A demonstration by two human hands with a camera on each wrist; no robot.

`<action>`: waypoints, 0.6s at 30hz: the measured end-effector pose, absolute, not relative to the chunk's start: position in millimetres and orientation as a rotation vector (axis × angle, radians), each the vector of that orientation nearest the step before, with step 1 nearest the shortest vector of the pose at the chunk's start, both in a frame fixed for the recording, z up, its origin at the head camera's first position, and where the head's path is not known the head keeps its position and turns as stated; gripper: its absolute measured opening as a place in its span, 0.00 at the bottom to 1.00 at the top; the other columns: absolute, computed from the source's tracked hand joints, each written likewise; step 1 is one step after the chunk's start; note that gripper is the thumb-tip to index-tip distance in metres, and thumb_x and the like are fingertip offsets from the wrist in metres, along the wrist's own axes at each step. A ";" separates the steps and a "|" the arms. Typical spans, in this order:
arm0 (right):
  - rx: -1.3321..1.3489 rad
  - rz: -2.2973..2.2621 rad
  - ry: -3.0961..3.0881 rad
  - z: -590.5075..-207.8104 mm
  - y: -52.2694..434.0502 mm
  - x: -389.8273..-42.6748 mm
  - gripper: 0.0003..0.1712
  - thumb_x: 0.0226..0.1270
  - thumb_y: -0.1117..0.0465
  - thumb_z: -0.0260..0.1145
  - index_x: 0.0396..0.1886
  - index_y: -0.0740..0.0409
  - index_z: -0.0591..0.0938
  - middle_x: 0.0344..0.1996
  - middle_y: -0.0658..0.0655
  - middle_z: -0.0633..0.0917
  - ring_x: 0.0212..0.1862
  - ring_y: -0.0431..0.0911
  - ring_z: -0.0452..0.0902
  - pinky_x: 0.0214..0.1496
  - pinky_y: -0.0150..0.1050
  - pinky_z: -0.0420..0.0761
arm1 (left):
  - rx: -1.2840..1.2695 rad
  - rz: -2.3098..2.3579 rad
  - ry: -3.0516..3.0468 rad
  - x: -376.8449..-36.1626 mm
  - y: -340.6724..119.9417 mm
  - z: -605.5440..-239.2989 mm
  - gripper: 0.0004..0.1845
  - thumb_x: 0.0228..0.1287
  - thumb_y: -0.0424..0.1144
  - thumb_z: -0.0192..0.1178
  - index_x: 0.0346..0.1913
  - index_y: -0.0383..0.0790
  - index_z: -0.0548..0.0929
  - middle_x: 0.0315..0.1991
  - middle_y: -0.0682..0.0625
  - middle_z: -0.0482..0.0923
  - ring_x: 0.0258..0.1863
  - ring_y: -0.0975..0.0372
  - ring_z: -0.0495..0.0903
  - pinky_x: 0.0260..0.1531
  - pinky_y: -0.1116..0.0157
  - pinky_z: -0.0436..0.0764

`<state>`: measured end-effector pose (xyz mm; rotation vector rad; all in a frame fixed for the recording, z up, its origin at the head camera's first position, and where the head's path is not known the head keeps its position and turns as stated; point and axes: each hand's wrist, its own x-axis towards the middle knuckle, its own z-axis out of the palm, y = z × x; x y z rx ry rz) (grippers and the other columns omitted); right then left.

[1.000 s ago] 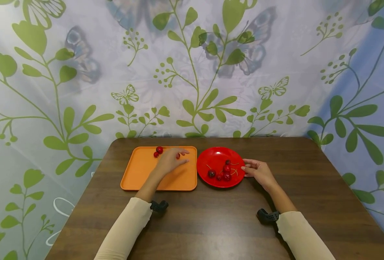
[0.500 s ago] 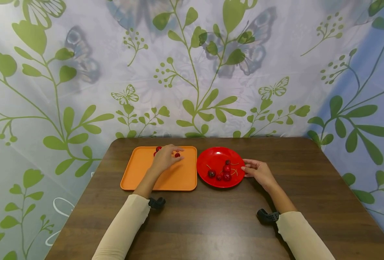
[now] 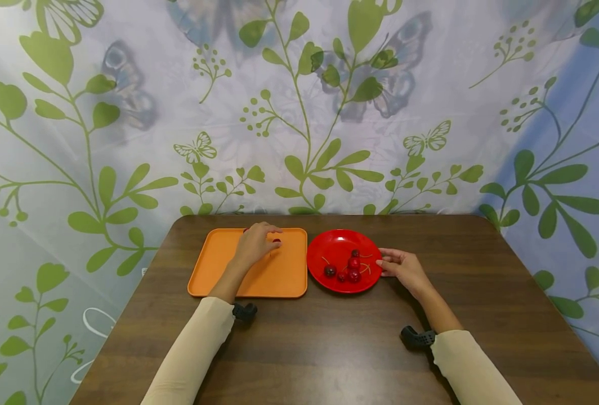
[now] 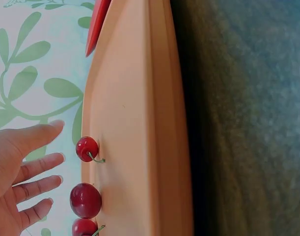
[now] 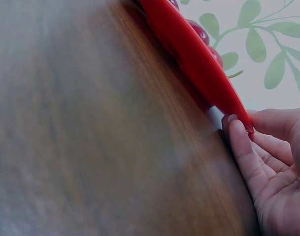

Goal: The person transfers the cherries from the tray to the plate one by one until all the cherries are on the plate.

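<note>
1. Head view: the left hand (image 3: 255,245) hovers over the far part of the orange tray (image 3: 218,275), fingers loose and holding nothing, with a cherry (image 3: 276,241) just beside its fingertips. The right hand (image 3: 403,267) rests on the brown table (image 3: 350,349), its fingers touching the right rim of the red plate (image 3: 337,242), which holds several more cherries (image 3: 349,270).
2. Left wrist view: the left hand (image 4: 17,172) is spread, fingers straight, gripping nothing; three tray cherries (image 4: 86,199) lie just off its fingertips.
3. Right wrist view: the right hand (image 5: 272,157) has fingertips against the plate rim (image 5: 199,64); whether the thumb pinches it is probably hidden.
</note>
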<state>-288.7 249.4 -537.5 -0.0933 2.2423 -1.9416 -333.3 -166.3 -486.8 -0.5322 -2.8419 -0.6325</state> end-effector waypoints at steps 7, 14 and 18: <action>-0.106 -1.958 2.224 -518.4 243.4 -277.2 0.29 0.71 0.71 0.65 0.67 0.77 0.71 0.49 0.74 0.83 0.37 0.44 0.87 0.42 0.40 0.87 | -0.527 -0.542 -2.882 -337.2 -165.5 -489.6 0.15 0.61 0.41 0.74 0.50 0.45 0.90 0.46 0.47 0.86 0.47 0.52 0.80 0.41 0.54 0.82; -0.113 -1.956 2.247 -527.8 246.0 -281.9 0.29 0.71 0.69 0.66 0.68 0.76 0.71 0.49 0.74 0.83 0.37 0.44 0.87 0.42 0.41 0.87 | -0.577 -0.410 -2.859 -339.8 -163.5 -489.6 0.13 0.61 0.40 0.74 0.49 0.42 0.91 0.43 0.46 0.88 0.42 0.51 0.82 0.39 0.54 0.82; -0.111 -1.945 2.289 -546.4 250.4 -290.8 0.29 0.71 0.66 0.67 0.68 0.72 0.73 0.48 0.68 0.85 0.37 0.42 0.87 0.41 0.39 0.87 | -0.597 -0.345 -2.853 -341.0 -162.9 -491.6 0.12 0.62 0.40 0.73 0.48 0.42 0.91 0.41 0.46 0.89 0.40 0.51 0.83 0.39 0.54 0.83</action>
